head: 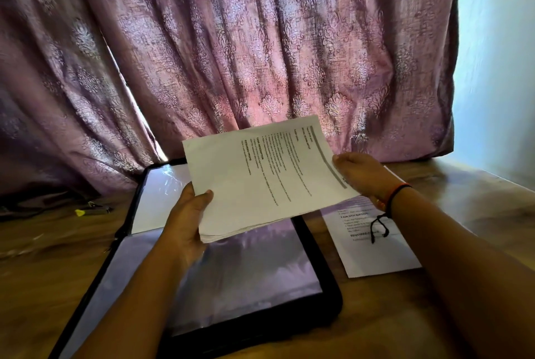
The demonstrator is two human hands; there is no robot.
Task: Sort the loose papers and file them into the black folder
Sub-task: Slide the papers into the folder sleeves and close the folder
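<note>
**Fingers of both hands pinch a stack of papers above the open folder**

The left hand's thumb presses down on the near left corner of the stack of papers. Its other fingers pass under the sheets and are hidden, so the corner is pinched between thumb and palm side. The right hand grips the opposite, right edge. Its knuckles curl over the margin and its fingertips are hidden by the paper, so how far they close underneath cannot be told.

The stack is held in the air, tilted, with its far edge higher than the near one. The top sheet is printed, with its lines of text running away from the viewer. The layered edges of many sheets show at the near corner.

Directly below lies the black folder, open flat on the wooden table. Its glossy clear sleeves reflect the room, and a white sheet sits in the far left sleeve. Just right of the folder a single printed sheet lies on the table, partly under the right wrist.

A dark thread bracelet with a loose end circles that wrist. At the table's left edge sits a small object with a yellow tip, too blurred to name. A patterned mauve curtain hangs behind, and a pale wall stands to the right.
</note>
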